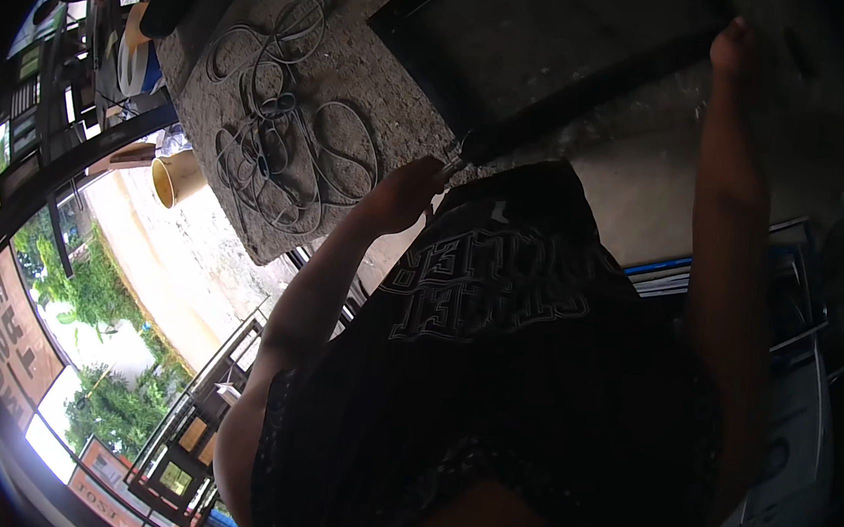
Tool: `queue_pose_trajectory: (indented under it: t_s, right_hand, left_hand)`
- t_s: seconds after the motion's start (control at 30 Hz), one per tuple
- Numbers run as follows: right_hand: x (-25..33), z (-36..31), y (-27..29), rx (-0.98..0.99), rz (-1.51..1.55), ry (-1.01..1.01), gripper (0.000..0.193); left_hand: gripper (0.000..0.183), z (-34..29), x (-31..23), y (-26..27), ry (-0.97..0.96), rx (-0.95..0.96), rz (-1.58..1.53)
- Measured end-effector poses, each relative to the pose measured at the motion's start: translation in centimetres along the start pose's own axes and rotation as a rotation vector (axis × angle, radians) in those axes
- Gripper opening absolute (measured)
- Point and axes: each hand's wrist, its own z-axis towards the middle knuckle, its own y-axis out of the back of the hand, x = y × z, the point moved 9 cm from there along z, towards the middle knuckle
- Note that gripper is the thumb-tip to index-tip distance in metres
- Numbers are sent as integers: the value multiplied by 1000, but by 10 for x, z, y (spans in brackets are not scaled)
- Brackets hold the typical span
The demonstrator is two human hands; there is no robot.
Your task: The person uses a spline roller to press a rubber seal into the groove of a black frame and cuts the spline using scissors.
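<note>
A large dark rectangular frame lies on the rough worktop in front of me, its near bar running up to the right. My left hand is closed at the bar's near left corner. Between its fingertips shows a small thin metal piece, too small to name, close to the bar's end. Out at the bar's far right end is my right hand, closed against the frame; deep shadow hides most of its fingers.
A tangled grey cable lies in loops left of the frame on the dusty worktop. Beyond the worktop's left edge stands a yellow bucket. Blue-edged panels or frames lean close by on my right. Metal railings stand at lower left.
</note>
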Motion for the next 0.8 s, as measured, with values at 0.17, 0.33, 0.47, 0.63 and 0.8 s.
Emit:
queue_pose_trajectory:
  t_s: [0.17, 0.33, 0.47, 0.63, 0.8]
  right_hand:
    - [14, -12, -27, 72, 10, -2, 68]
    - [2, -6, -20, 51, -67, 8, 69]
    - [45, -32, 1, 76, -171, -51, 53]
    - [68, -35, 36, 225, -212, -190, 59]
    - [66, -36, 42, 178, -128, -222, 56]
  left_hand:
    - [28, 8, -1, 17, -22, -185, 306]
    - [24, 22, -20, 21, 79, -72, 476]
    - [20, 18, -16, 21, 68, -71, 631]
    - [16, 26, -24, 22, -48, -98, 795]
    - [15, 30, -36, 20, -93, -15, 938]
